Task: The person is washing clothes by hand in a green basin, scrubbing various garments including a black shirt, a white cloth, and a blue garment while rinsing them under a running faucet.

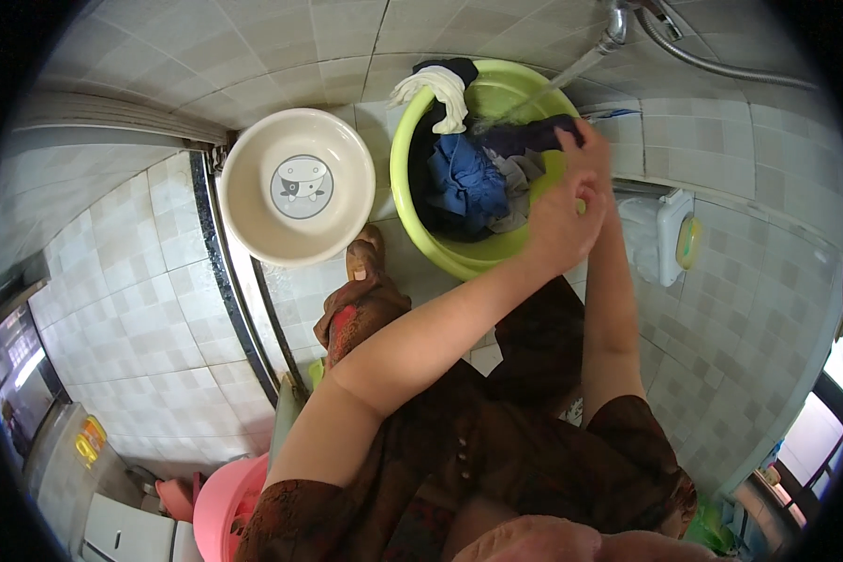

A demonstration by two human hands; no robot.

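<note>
My right hand (590, 151) grips one end of a dark purple cloth (523, 137) at the right side of a lime-green plastic basin (411, 218). My left hand (565, 221) is curled over the basin's near right rim, close to my right wrist; whether anything is in its fingers cannot be made out. Inside the basin lie a blue garment (467, 179), a grey cloth (520, 183) and black cloth. A white cloth (439, 91) hangs over the far left rim beside a black cloth (456, 68). Water runs into the basin from a metal tap (615, 31).
A cream basin (242, 190) with a cow picture stands left of the green one, by a sliding-door track (253, 302). My foot (364, 256) is just below it. A metal shower hose (730, 70) runs along the wall. Behind me, left, is a pink tub (218, 499).
</note>
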